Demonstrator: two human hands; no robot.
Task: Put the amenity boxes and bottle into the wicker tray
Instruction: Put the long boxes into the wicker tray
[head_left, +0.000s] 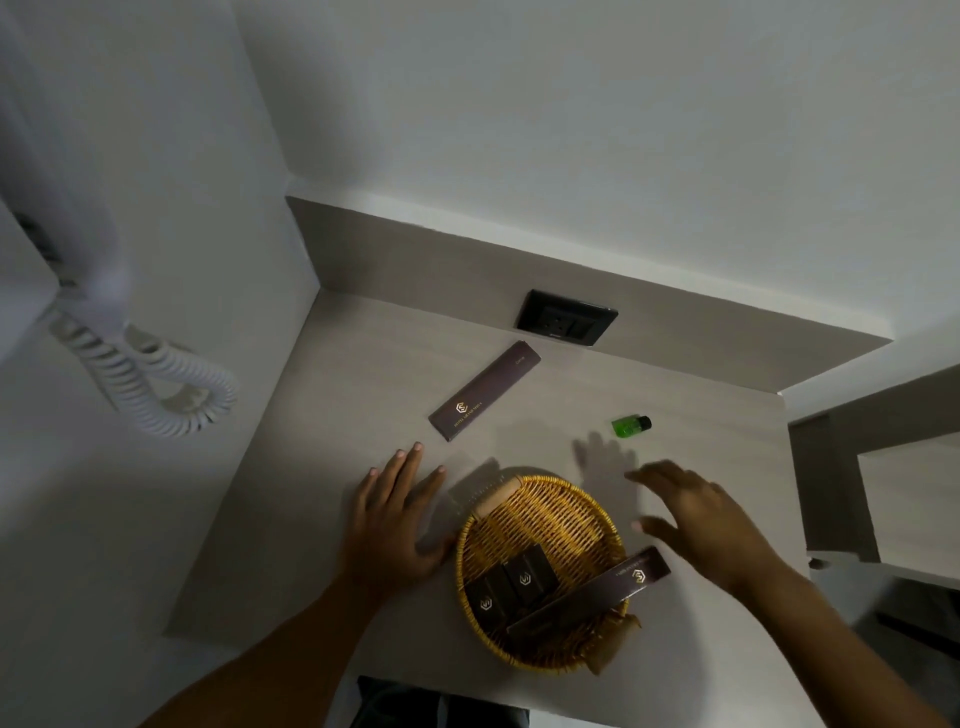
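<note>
Bare surface (363, 395) is left open between the long box (485, 391) and the green bottle (630, 425), and from there down to the far rim of the wicker tray (540, 519). The far half of the tray is unoccupied; its near half is taken up by two small boxes (511, 584) and a long box (589, 595) propped across the right rim. The back is closed off by a raised ledge carrying a socket (566, 317), the left by a wall with a coiled cord (150, 379).
</note>
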